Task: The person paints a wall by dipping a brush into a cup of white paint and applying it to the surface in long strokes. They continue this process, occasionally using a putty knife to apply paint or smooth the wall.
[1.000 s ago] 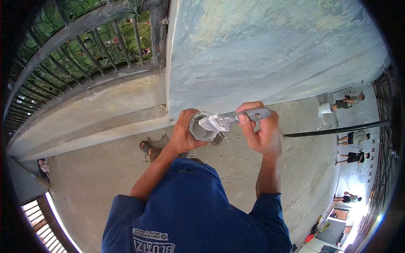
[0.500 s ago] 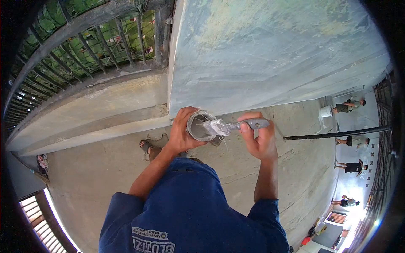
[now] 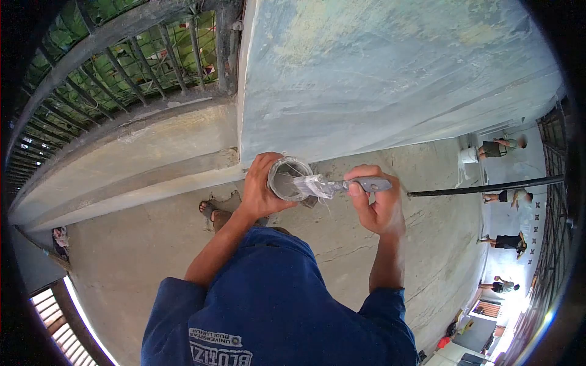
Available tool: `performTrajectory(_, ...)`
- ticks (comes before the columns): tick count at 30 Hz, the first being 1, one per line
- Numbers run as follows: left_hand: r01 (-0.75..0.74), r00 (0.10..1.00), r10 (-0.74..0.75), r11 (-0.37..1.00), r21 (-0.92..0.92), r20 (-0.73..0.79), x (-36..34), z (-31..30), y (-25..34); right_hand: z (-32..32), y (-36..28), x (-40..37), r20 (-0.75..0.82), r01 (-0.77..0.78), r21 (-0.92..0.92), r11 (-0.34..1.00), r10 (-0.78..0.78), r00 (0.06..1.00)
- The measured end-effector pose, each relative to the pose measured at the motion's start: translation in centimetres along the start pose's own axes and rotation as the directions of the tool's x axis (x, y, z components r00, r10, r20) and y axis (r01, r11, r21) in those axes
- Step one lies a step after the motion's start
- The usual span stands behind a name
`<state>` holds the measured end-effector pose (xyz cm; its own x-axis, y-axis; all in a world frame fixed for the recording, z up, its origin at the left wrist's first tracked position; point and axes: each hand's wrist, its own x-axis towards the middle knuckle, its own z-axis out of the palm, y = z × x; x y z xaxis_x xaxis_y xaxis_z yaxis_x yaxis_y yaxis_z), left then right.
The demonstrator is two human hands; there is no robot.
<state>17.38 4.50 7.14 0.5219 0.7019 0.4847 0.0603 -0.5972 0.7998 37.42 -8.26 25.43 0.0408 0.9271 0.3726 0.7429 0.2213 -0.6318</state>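
One small can [image 3: 287, 178] sits gripped in the left hand [image 3: 259, 192]; the right hand [image 3: 378, 204] clamps one paintbrush [image 3: 332, 185], its bristles lying across the can's rim, before the wall [image 3: 378, 79].

Dark blue short-sleeved shirt [image 3: 274, 293], white lettering [image 3: 221, 354] on the chest (upside down from here), a sandal [image 3: 212, 211] on one foot.

Bright daylight, heavy fisheye warp.
I see black corners, bent edges, glare blown out at lower right, soft shadows, sharp centre.
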Motion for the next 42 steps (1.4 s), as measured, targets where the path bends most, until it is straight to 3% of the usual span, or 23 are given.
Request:
performTrajectory(13,0.005,1.000,-0.006,0.999,-0.044,-0.004,-0.6,0.4,-0.1,-1.1,-0.8,0.8,0.069,0.028,-0.054,0.998,-0.024,0.997)
performTrajectory(16,-0.024,0.999,0.021,0.996,-0.083,-0.036,-0.7,0.6,-0.3,-1.2,-0.5,0.9,0.051,0.074,-0.069,0.995,-0.071,0.996)
performTrajectory(18,-0.022,1.000,0.022,0.999,-0.048,-0.010,-0.7,0.7,-0.5,-1.4,-0.6,0.9,0.065,0.017,-0.055,0.998,-0.014,0.998)
performTrajectory(25,-0.018,1.000,0.018,0.998,-0.055,-0.010,-0.4,0.9,-0.3,-1.2,0.3,0.8,0.014,0.027,-0.085,0.996,-0.025,1.000)
performTrajectory(27,-0.027,1.000,0.027,0.999,-0.018,0.011,-0.1,0.7,-0.2,-0.8,0.8,0.4,-0.106,-0.069,-0.073,0.995,0.061,0.993)
performTrajectory(31,-0.050,0.999,0.050,0.999,-0.018,0.005,-0.1,0.8,-0.7,0.7,2.0,0.6,-0.188,-0.138,-0.038,0.990,0.129,0.974)
performTrajectory(33,-0.054,0.999,0.054,0.999,-0.007,0.007,-0.1,0.9,-0.7,1.4,2.6,0.7,-0.239,-0.197,0.082,0.977,0.211,0.948)
performTrajectory(37,-0.046,0.998,0.046,0.999,-0.013,0.032,-0.2,0.9,-0.3,1.7,2.2,1.3,-0.223,-0.253,0.240,0.937,0.306,0.925)
performTrajectory(39,-0.030,0.998,0.031,1.000,-0.009,0.062,-0.1,0.7,-0.1,1.5,2.5,1.3,-0.165,-0.289,0.404,0.868,0.380,0.910)
performTrajectory(42,-0.041,0.998,0.041,0.999,-0.003,0.056,-0.1,0.5,-0.1,1.4,3.0,1.5,-0.207,-0.319,0.336,0.886,0.400,0.893)
